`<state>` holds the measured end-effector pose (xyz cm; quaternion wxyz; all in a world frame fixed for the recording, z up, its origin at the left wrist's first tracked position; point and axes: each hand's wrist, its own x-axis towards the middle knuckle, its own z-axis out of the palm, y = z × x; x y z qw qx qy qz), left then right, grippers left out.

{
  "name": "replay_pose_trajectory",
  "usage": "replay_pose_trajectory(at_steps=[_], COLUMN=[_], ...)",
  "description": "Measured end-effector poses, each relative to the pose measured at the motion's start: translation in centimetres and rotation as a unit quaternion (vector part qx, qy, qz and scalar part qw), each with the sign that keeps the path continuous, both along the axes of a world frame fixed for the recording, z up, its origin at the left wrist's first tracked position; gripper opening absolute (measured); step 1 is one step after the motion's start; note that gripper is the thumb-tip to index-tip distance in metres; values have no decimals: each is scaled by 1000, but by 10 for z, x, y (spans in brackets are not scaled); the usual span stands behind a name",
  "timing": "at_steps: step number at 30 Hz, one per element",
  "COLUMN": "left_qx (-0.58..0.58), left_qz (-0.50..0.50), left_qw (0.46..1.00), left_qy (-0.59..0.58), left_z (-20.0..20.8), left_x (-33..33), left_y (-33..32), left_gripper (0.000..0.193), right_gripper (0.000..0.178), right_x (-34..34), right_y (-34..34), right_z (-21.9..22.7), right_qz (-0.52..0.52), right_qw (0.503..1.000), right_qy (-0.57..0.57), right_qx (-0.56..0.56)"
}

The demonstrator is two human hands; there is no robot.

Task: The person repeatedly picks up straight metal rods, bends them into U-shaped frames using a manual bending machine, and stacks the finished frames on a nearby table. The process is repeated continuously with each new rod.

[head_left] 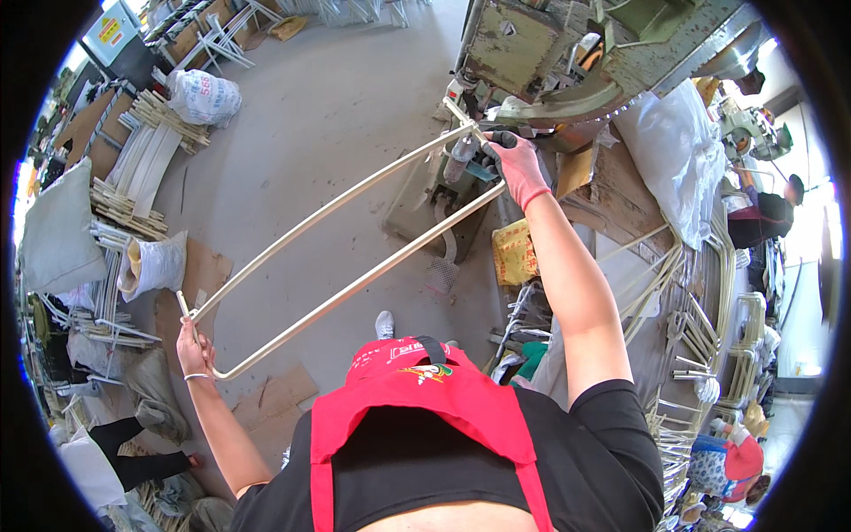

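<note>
Held out in front of me is a long cream-coloured metal tube frame (355, 286), tilted up toward the right. Two long bars make its sides, and short crosspieces show at both ends. My left hand (194, 350), bare with a band at the wrist, is closed round the frame's lower left end. At the upper right end, my right hand (518, 166) wears a pink and dark glove and grips the frame. That end lies close to a green machine (523, 58), whose worn edge stands just beyond my glove. Whether the frame touches the machine, I cannot tell.
Bundles of tubes (137, 204) and white sacks (202, 97) line the left side. A yellow bag (514, 252) sits below my right forearm. Many bent tubes (678, 328) pile up at right. Other people (729, 461) are at the right and lower left edges.
</note>
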<state>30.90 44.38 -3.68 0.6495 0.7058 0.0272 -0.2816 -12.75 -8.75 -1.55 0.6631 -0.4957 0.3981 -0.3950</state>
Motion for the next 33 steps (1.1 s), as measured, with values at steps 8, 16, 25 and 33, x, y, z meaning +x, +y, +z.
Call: replay_pose_trajectory(at_steps=[8,16,25,33], left_qx=[13,9,16,28], left_qz=[-11,-12,-11,-25], left_qw=[1000,1000,1000,999], left_qy=[9,0,1,-12], left_z=[3,19,16,20], left_x=[6,18,22,21], left_y=[-6,-25,-27,-32], left_gripper=[29,28,31,30], right_gripper=[17,17,14,19], right_x=[-1,0,5,-5], right_y=[-12,-4,-2,-3], right_z=[-25,-9,-15,-23], right_qz=[-43,-33,-59,-75], right_qw=[974,984,961,959], right_qy=[177,140,221,221], right_qx=[-135,-109,-154,-160])
